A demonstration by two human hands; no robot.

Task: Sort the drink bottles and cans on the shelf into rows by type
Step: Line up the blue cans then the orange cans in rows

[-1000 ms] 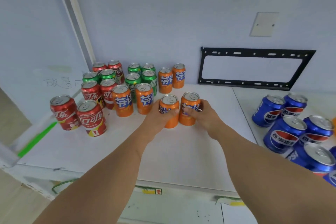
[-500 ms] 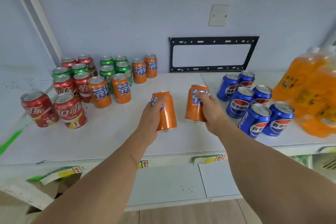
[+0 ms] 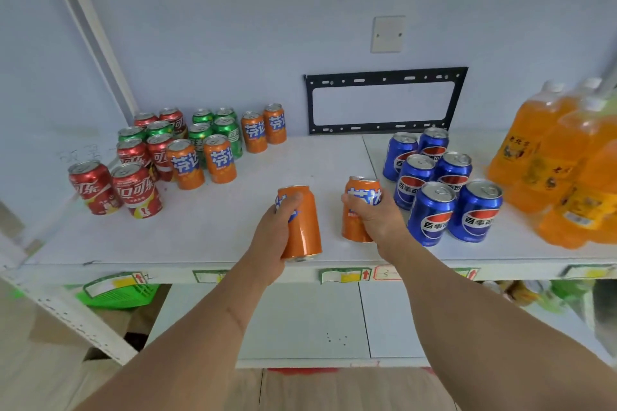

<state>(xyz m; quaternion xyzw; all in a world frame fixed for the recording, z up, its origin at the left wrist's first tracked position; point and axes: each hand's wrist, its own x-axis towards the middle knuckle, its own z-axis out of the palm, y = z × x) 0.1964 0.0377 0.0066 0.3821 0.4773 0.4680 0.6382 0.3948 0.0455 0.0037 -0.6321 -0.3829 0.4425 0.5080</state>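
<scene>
My left hand [image 3: 273, 237] grips an orange can [image 3: 305, 227], held tilted over the front of the white shelf [image 3: 207, 230]. My right hand [image 3: 375, 215] grips a second orange can [image 3: 357, 227], upright just left of several blue cans [image 3: 430, 213]. At the back left stand several more orange cans [image 3: 218, 158], green cans [image 3: 230, 130] and red cans [image 3: 135, 190] in a mixed cluster. Large orange drink bottles [image 3: 561, 163] stand at the far right.
A black metal bracket [image 3: 384, 100] hangs on the wall behind the shelf, under a white wall plate [image 3: 388, 33]. A white upright post [image 3: 86, 20] rises at the left. A lower shelf [image 3: 300, 320] and a green basket [image 3: 117, 294] sit below.
Both hands lifted an orange can each from the left cluster and carried them rightward toward the blue cans. The view has swung right, bringing the orange bottles into sight.
</scene>
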